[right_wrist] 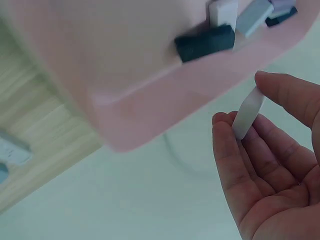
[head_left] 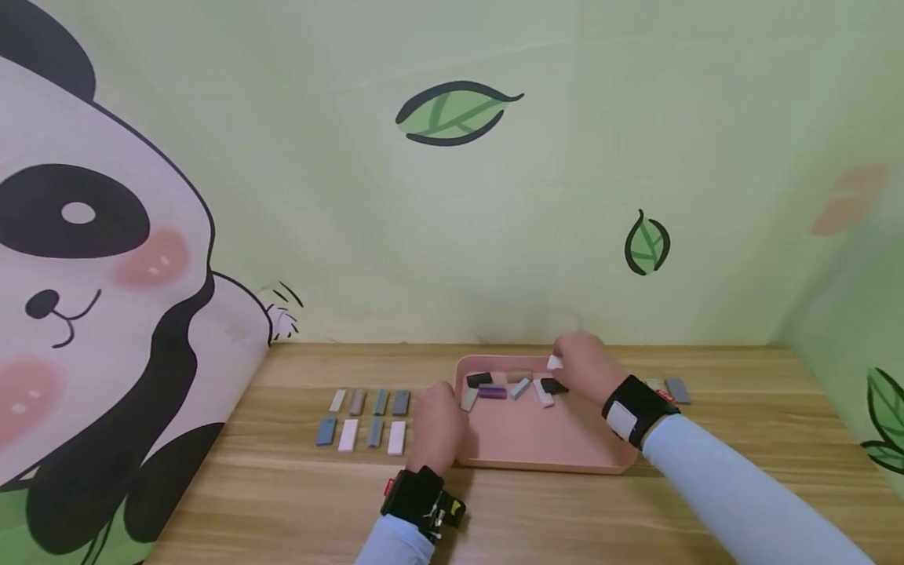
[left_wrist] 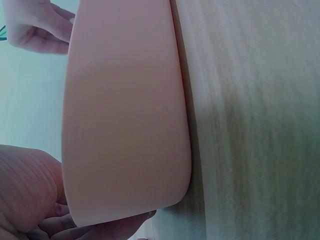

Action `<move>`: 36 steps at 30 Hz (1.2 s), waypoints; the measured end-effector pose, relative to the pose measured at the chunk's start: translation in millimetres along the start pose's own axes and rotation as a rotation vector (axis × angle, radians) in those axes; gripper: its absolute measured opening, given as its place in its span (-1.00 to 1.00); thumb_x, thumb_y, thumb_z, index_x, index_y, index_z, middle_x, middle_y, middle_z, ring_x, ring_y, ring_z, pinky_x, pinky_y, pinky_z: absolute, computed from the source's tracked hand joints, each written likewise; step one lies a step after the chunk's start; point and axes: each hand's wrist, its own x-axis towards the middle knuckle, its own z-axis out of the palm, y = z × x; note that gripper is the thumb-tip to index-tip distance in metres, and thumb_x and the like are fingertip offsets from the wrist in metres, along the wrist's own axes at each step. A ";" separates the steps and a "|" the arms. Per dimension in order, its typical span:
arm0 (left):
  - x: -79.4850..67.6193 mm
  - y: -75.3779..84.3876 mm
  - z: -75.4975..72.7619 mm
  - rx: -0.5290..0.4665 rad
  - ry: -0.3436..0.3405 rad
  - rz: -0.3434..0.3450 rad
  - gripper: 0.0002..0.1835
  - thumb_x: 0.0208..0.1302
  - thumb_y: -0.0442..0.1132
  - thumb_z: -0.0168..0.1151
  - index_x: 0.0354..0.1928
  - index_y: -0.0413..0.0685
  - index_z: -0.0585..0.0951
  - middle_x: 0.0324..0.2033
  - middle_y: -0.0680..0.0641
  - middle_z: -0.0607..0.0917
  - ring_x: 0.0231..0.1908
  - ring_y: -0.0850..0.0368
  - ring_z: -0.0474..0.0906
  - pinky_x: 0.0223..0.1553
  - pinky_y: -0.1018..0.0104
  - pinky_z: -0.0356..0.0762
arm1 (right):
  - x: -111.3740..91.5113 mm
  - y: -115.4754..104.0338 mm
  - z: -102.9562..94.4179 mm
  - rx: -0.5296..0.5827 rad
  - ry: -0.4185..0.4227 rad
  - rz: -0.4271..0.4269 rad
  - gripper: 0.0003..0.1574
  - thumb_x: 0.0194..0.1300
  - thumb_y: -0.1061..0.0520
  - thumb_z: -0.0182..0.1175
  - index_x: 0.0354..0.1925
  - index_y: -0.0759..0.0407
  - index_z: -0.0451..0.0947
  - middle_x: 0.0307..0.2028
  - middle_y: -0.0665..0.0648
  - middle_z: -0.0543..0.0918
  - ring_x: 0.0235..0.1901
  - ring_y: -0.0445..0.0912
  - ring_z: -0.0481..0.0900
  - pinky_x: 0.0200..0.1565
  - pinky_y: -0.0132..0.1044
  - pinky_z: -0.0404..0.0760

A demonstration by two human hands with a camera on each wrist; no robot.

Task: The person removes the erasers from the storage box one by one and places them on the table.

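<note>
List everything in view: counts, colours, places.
Wood-grain table: 1, light brown, below.
Printed backdrop: 1, pale green, behind.
Panda print: 1, black-and-white, left.
Leaf prints: at least 3, green, backdrop.
Shallow rectangular tray: 1, pink, on table.
Small flat blocks: 8, whitish, brownish, bluish, left of tray.
Tray's blocks: 7 visible, black, purple, brown, bluish, whitish, inside it.
Partly hidden blocks: 2 visible, pale and bluish, right of tray.
Held block: 1, white, tray's far rim.
Wristbands: 2, black, wrists.
Sleeves: 2, light blue, forearms.
Left grip: 1, bare, tray's left side.
Right grip: 1, bare, pinching held block.
</note>
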 end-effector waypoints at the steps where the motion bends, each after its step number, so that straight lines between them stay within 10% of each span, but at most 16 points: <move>1: -0.4 -0.2 0.2 -0.001 0.005 0.007 -0.89 0.09 -0.44 0.20 -0.32 -0.13 0.60 -0.45 -0.05 0.59 -0.48 0.09 0.45 -0.48 0.31 0.37 | -1.2 4.3 -2.8 0.012 0.015 0.007 -0.80 0.11 0.16 0.28 -0.32 0.29 0.61 -0.42 0.14 0.65 -0.45 -0.07 0.51 -0.33 -0.22 0.52; 15: -1.4 -1.2 3.0 -0.003 0.020 -0.001 -0.89 0.11 -0.42 0.20 -0.30 -0.12 0.60 -0.45 -0.06 0.59 -0.47 0.07 0.46 -0.49 0.31 0.39 | -29.1 90.3 -42.8 0.073 0.119 0.152 -0.68 0.08 0.12 0.24 -0.28 0.38 0.62 -0.33 0.30 0.68 -0.36 0.06 0.58 -0.27 -0.03 0.54; 30: -1.3 2.5 0.2 -0.027 -0.014 -0.011 -0.87 0.13 -0.41 0.20 -0.25 -0.14 0.61 -0.43 -0.08 0.57 -0.44 0.04 0.47 -0.49 0.30 0.37 | -68.1 152.1 -32.2 0.071 0.179 0.381 -0.62 0.04 0.08 0.24 -0.41 0.45 0.62 -0.45 0.33 0.65 -0.49 0.03 0.51 -0.47 -0.16 0.46; 36: -1.1 3.0 0.2 -0.031 -0.022 -0.020 -0.87 0.15 -0.40 0.20 -0.25 -0.13 0.61 -0.42 -0.09 0.57 -0.43 0.03 0.47 -0.48 0.30 0.36 | -77.0 167.0 -23.7 0.063 0.200 0.412 -0.52 0.00 0.08 0.22 -0.88 0.14 0.26 -0.83 -0.07 0.16 -0.76 -0.17 0.13 -0.69 -0.33 0.11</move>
